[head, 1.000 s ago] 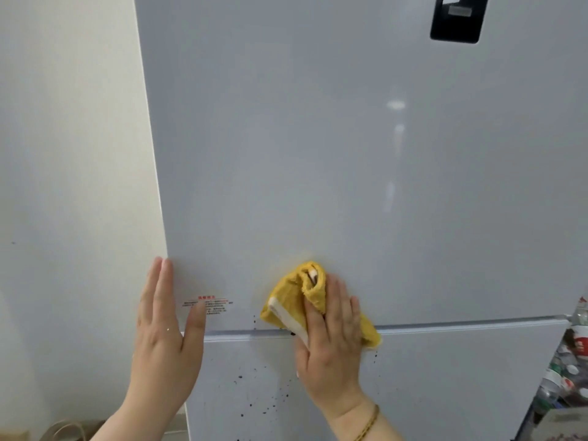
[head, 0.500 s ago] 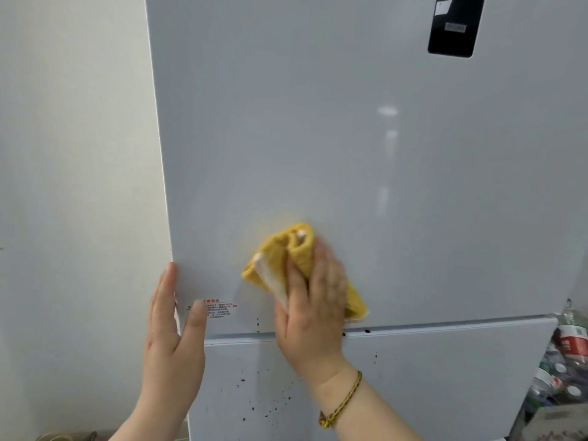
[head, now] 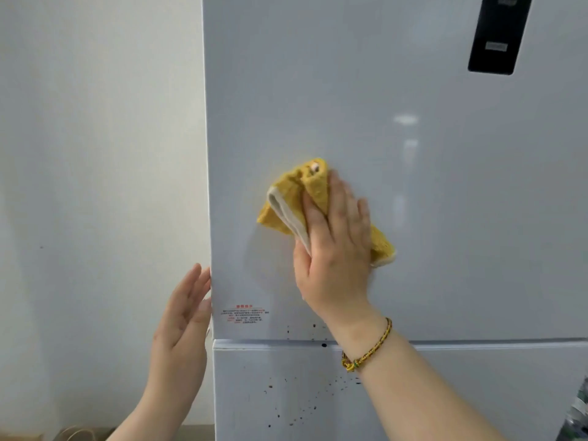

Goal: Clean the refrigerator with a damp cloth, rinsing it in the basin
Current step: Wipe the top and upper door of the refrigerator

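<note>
Right hand (head: 334, 249) lies flat with straight fingers on the yellow cloth (head: 286, 202), pressing it to the upper fridge door (head: 350, 90), and it should push firmly and rub down to the dark spots (head: 296, 405) while the flat left hand (head: 181, 323) rests by the door's edge.

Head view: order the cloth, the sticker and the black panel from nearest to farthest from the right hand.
1. The cloth, pressed under the right hand.
2. The sticker, lower left on the upper door.
3. The black panel, far upper right.
</note>
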{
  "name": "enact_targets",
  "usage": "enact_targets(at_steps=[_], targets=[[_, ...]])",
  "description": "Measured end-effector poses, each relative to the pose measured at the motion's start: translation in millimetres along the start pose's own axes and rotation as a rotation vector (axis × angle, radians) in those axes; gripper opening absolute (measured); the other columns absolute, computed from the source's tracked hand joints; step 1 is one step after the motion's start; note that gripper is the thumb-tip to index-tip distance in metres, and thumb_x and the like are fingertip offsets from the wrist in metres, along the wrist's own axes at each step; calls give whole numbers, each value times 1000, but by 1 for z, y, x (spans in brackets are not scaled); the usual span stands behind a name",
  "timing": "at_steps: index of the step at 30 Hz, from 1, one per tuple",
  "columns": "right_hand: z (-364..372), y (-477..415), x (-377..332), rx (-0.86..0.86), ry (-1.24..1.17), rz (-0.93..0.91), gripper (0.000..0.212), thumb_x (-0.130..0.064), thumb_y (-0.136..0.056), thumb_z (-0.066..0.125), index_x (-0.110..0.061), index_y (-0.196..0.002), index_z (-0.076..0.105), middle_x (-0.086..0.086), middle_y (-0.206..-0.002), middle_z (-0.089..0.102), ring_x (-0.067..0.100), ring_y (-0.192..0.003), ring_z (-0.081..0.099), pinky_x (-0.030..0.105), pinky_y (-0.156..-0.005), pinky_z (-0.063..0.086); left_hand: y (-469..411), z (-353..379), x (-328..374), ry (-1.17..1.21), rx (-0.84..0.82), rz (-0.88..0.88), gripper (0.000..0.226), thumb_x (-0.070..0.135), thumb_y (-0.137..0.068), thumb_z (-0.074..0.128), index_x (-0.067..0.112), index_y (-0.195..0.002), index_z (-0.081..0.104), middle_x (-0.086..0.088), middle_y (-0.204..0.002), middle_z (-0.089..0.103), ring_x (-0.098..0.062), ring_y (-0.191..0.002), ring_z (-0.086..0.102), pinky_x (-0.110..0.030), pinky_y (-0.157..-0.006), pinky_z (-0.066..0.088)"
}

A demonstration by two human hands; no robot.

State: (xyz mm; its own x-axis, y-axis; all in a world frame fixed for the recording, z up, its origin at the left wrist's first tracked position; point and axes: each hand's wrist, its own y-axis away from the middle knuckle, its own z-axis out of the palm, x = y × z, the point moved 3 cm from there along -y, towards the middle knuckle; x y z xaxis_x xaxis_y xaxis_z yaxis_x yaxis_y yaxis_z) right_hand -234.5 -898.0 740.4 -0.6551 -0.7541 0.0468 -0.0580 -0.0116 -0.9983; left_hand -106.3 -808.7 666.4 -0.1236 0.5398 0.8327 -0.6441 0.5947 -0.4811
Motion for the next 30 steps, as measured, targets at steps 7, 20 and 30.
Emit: enact_targets(at_steps=[7, 20, 30], targets=[[11, 65, -26, -264, -25, -453, 33, -11, -87, 36, -14, -117, 50, 8, -141, 39, 26, -131, 33, 39, -113, 13, -16, -14, 5, 80, -37, -54, 48, -9, -92, 26, 29, -102, 53, 8, -86, 71, 2, -81, 66, -11, -70, 53], [-29, 141, 61, -256, 146, -281, 45, -17, -96, 23, -14, -140, 29, 6, -156, 4, 23, -143, 9, 39, -116, 11, -8, -9, 2, 102, -75, -31, 44, 13, -65, 39, 32, -102, 52, 13, -107, 60, 5, -99, 58, -9, -79, 50], [-31, 148, 49, -26, 13, 634, 47, -33, -94, 29, -10, -135, 26, 37, -134, 30, 37, -120, 25, 51, -108, 20, 4, 2, 1, 55, -78, -14, 45, 14, -65, 41, 34, -105, 49, 22, -108, 54, 21, -91, 55, -2, -72, 46]])
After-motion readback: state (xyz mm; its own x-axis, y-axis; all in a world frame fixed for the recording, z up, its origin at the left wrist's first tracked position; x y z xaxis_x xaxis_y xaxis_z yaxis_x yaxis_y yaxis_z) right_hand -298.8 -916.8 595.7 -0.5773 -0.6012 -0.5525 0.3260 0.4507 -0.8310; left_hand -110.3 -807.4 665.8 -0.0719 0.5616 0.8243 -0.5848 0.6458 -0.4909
